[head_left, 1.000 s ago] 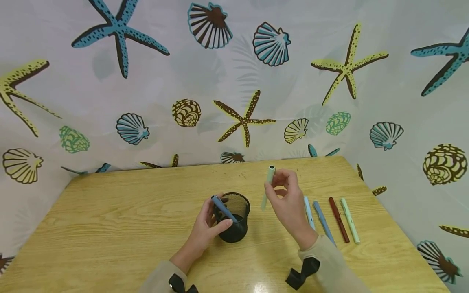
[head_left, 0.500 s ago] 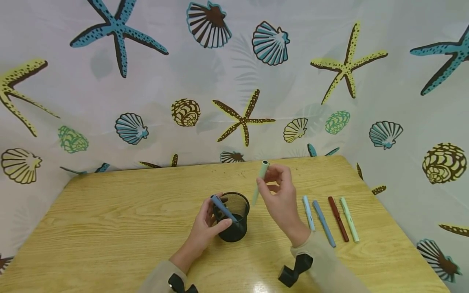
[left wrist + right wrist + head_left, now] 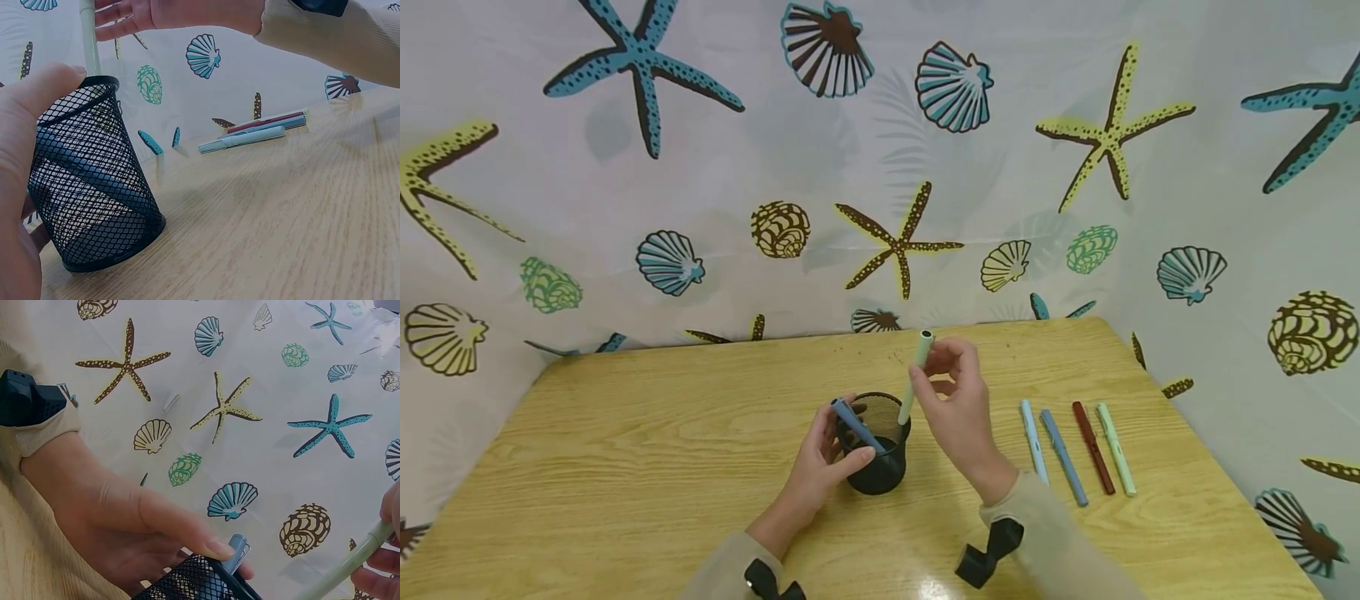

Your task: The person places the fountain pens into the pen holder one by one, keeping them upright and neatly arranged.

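Observation:
My left hand [image 3: 817,467] grips the black mesh cup [image 3: 877,482] from its left side, thumb over the rim. A blue pen [image 3: 857,427] leans inside the cup toward that hand. In the left wrist view the mesh cup [image 3: 112,206] tilts, and the blue pen shows through its wall. My right hand [image 3: 958,408] pinches a pale green pen [image 3: 914,375] near its upper end; the pen's lower end is at the cup's right rim. In the right wrist view the green pen [image 3: 344,569] slants beside the cup at the lower right.
Right of the cup, a light blue pen [image 3: 1033,442], a blue pen [image 3: 1064,458], a dark red pen [image 3: 1093,448] and a light green pen [image 3: 1117,450] lie on the wooden table [image 3: 662,450]. A patterned cloth [image 3: 715,183] hangs behind the table.
My right hand has moved left with the green pen, from the space right of the cup to its rim. The left hand and the cup have stayed in place.

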Tool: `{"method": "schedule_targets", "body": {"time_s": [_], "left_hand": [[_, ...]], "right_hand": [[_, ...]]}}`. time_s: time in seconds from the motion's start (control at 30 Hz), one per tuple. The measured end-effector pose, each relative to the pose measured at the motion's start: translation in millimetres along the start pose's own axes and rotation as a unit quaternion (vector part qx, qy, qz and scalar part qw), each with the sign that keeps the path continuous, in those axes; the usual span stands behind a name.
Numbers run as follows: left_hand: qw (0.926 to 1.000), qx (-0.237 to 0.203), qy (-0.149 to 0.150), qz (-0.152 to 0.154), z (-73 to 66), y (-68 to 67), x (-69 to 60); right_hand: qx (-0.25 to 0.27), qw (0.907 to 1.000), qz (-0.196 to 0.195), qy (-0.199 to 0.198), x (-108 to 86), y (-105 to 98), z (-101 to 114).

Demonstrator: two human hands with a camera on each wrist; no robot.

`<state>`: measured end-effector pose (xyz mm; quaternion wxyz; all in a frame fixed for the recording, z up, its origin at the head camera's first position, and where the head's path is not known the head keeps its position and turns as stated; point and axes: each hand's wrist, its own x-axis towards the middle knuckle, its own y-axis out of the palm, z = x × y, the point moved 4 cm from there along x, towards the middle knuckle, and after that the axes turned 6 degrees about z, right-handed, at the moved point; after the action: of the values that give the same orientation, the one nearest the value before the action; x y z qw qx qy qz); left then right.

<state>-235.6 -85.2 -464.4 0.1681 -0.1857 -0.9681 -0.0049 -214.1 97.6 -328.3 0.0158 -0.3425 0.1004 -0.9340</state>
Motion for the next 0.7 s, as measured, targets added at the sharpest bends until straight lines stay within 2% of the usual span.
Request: {"method": "schedule_targets", "body": {"time_s": [0.17,0.43,0.7], "left_hand": [[1.0,0.002,0.003,-0.001,-1.3,0.6,0.3],[0.9999,-0.001,-0.009,-0.007,-2.2,0.2,-0.2],[0.9998,-0.004,-0.018,-0.007,-20.7,5.8,-1.8]], "right_hand": [[-0.013,0.9997,0.016,0.01,-2.5,4.2,-4.9],[-0.021,0.9985,0.035,0.037,-10.4,10.5,-14.6],[-0.024,0.9985,0.036,0.034,-15.0,12.3,-18.7]]}}
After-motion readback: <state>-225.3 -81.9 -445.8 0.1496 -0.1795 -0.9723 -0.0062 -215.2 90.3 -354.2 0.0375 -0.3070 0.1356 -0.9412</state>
